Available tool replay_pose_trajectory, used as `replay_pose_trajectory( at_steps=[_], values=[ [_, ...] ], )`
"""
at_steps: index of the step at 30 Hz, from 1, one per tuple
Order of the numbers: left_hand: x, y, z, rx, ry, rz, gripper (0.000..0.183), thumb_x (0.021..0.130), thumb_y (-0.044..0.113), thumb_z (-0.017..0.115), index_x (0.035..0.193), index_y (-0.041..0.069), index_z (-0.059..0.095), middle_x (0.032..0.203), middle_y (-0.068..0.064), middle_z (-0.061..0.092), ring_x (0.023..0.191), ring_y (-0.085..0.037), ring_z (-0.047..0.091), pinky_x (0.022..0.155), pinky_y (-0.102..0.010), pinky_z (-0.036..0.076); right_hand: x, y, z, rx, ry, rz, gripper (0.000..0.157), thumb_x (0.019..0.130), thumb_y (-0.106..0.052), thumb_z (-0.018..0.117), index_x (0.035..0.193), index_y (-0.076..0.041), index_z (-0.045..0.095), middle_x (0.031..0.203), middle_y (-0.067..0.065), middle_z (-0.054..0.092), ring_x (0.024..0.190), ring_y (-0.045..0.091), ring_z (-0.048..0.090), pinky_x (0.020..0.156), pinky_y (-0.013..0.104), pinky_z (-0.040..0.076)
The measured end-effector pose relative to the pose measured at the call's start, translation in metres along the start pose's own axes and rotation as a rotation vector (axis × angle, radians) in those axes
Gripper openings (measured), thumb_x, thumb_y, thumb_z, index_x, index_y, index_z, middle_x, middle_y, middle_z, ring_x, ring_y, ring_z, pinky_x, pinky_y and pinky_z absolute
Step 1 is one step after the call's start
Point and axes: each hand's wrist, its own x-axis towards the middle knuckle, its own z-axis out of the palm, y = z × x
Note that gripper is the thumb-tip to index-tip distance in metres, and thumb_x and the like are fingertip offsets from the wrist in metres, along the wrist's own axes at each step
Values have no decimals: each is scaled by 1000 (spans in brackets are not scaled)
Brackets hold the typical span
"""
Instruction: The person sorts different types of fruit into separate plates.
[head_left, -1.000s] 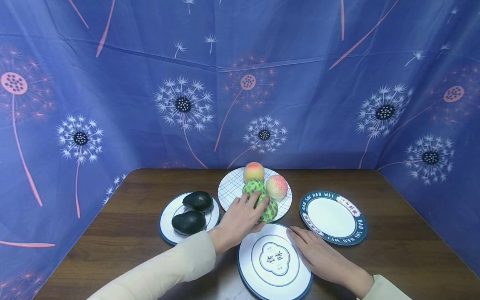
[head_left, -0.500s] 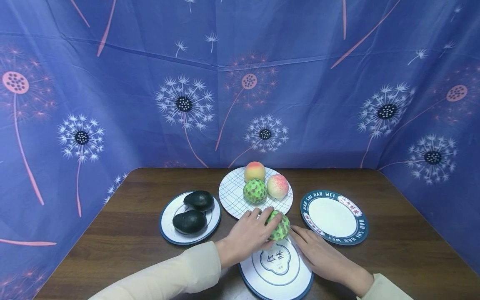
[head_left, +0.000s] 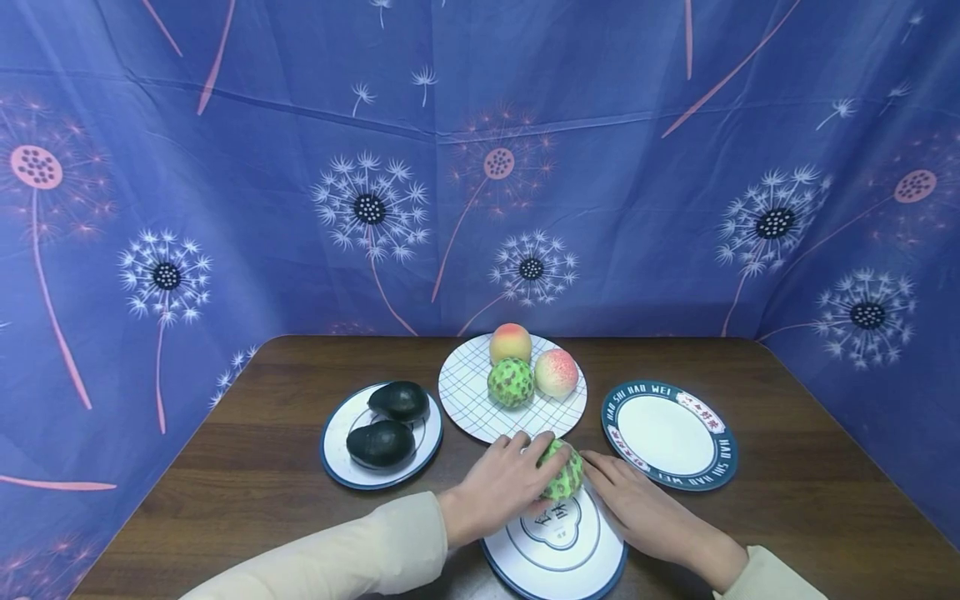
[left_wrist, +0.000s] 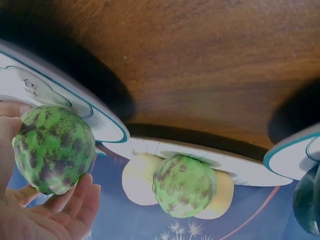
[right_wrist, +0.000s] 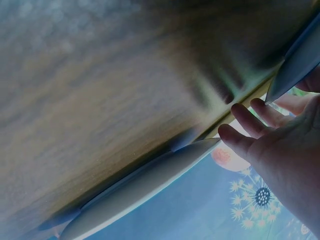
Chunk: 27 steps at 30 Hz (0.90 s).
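My left hand [head_left: 506, 483] grips a round green custard apple [head_left: 564, 472] with brown mottling, fingers over its left side. It is held at the far part of a blue-rimmed white plate [head_left: 558, 554]; whether it touches the plate cannot be told. In the left wrist view, thumb and fingers curve round the custard apple [left_wrist: 54, 150]. My right hand [head_left: 648, 512] lies along that plate's right rim, fingers extended and touching the edge. Its thumb is mostly hidden. A second custard apple [head_left: 511, 382] sits with two peaches [head_left: 556, 372] on the checked plate [head_left: 462, 392] behind.
To the left, two dark avocados [head_left: 381, 444] lie on a blue-edged plate [head_left: 335, 468]. At right stands a plate with a green lettered rim [head_left: 723, 454], its middle bare. Brown wooden table [head_left: 225, 500] lies around them, and a blue dandelion cloth [head_left: 480, 208] hangs behind.
My left hand has taken one custard apple from the checked plate and carried it nearer, over the front plate. The right hand has stayed at the plate's rim.
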Motion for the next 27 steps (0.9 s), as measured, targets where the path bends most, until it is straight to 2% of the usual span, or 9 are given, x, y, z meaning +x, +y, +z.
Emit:
replay_pose_trajectory(
  at_steps=[8, 15, 23, 27],
  values=[
    [2, 3, 4, 25, 11, 9, 70, 83, 54, 54, 138, 21, 27, 131, -3, 41, 100, -17, 52, 75, -27, 49, -1, 0, -2, 20, -16, 18, 50, 91, -26, 51, 137, -9, 40, 139, 9, 43, 128, 30, 39, 101, 51, 36],
    [4, 2, 5, 4, 12, 20, 71, 83, 53, 56, 139, 21, 26, 133, -2, 40, 102, -17, 51, 79, -29, 49, -3, 0, -3, 24, -21, 8, 50, 91, -25, 51, 137, -8, 39, 139, 11, 42, 128, 31, 39, 100, 51, 36],
    [6, -3, 5, -21, -32, 26, 74, 83, 57, 53, 141, 20, 23, 135, -1, 39, 105, -15, 50, 83, -28, 47, -4, 0, -4, 29, -17, 4, 50, 92, -25, 50, 137, -8, 39, 139, 10, 42, 129, 30, 39, 101, 50, 36],
    [6, -4, 6, -44, -19, 28, 74, 83, 57, 53, 140, 20, 24, 134, -1, 39, 106, -15, 50, 83, -28, 48, -3, 0, -4, 24, -23, 8, 51, 91, -26, 51, 137, -8, 39, 139, 10, 42, 129, 30, 39, 101, 50, 35]
  ],
)
